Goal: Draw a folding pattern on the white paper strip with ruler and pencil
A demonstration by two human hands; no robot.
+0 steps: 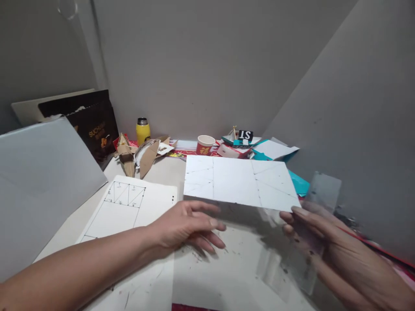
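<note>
A white card (235, 179) with thin drawn lines is held up above the table, its near right corner pinched between the thumb and fingers of my right hand (319, 237). My left hand (197, 224) is just below the card's near left edge, fingers spread and apart, holding nothing. Under my left forearm lies a white sheet (155, 194) with a ruled drawing of rectangles and triangles. A clear transparent piece (324, 190) shows behind my right hand, partly hidden by it.
At the back stand a yellow bottle (143, 131), a red paper cup (205, 145) and cut cardboard pieces (149, 157). Teal pieces (300, 183) lie at the right. A large white board (42, 172) and a black box (97, 129) stand at the left.
</note>
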